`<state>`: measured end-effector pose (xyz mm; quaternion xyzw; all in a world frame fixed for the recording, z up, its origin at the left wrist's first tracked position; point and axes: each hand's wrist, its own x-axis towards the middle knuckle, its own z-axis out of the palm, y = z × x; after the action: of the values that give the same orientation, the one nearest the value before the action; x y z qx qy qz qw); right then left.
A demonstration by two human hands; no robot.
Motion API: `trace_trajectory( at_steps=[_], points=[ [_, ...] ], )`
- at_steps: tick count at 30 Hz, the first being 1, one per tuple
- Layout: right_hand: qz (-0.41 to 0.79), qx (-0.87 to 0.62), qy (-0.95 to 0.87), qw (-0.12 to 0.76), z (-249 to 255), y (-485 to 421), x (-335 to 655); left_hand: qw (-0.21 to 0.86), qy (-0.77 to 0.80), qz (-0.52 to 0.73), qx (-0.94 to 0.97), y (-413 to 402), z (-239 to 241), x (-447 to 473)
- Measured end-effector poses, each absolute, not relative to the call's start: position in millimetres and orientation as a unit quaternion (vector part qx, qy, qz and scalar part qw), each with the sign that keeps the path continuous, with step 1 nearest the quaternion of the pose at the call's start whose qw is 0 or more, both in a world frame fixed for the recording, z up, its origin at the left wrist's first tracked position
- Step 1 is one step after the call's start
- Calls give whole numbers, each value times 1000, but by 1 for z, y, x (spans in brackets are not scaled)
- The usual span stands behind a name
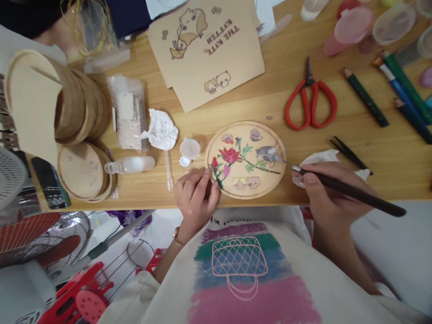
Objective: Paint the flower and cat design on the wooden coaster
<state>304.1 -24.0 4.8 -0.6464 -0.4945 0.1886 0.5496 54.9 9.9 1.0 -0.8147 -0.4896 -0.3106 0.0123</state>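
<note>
Wooden table (276, 96), a painted round plate (272, 138) near its 6 o'clock edge.
At the plate's 3 o'clock the right hand (332, 202) grasps a dark-handled tool (357, 192), its thin tip hard to make out against grey paint; the palm is hidden. At 8 o'clock the left hand (197, 191) touches the rim; whether it grips, I cannot tell. Crumpled tissue (320, 156) lies partly covered by the right hand, and some jars (427, 41) toward 2 o'clock are cut off.

Your light-brown wooden tabletop (280, 58) carries, from left to right, a clear cylindrical bottle (135, 164) on its side, crumpled white tissue (162, 130), tan printed paper (216, 58), a round, flower-decorated wooden plaque (238, 170), red-handled metal scissors (309, 82) and a dark-green pencil (366, 96).
</note>
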Motion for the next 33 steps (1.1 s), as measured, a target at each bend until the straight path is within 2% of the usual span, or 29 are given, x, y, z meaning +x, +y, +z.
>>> trace_trajectory(
  at_steps=[33],
  points=[
    [195, -639, -495, 555, 5, -25, 305, 16, -486, -307, -818, 10, 1, 54]
  ],
)
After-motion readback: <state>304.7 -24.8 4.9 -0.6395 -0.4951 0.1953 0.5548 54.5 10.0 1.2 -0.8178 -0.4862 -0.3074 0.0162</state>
